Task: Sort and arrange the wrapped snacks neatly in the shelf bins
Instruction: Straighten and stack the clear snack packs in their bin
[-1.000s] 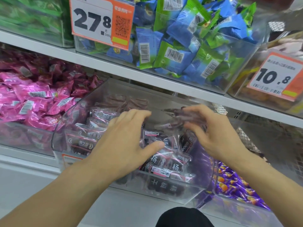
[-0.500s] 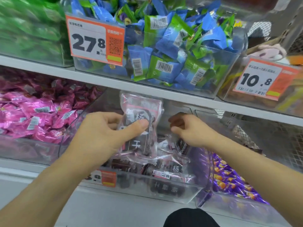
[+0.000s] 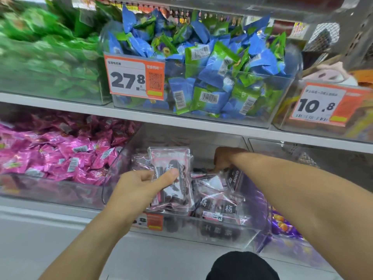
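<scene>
A clear plastic bin (image 3: 232, 235) on the lower shelf holds several pink-and-clear snack packs (image 3: 220, 201) with dark fruit inside. My left hand (image 3: 139, 188) holds a small stack of these packs (image 3: 173, 178) upright over the bin's left half, thumb across the front. My right hand (image 3: 224, 158) reaches deep into the back of the same bin, fingers curled down among the packs; what it grips is hidden.
Left of the bin lies a bin of pink wrapped snacks (image 3: 60, 158); right of it, purple packs (image 3: 282, 227). The upper shelf carries green packs (image 3: 50, 57), a bin of blue-green packs (image 3: 201, 67) with a 27.8 tag (image 3: 135, 77), and a 10.8 tag (image 3: 321, 106).
My left hand lifted a stack of packs out of the bin and holds it upright. My right hand moved farther back into the bin. The view tilted upward.
</scene>
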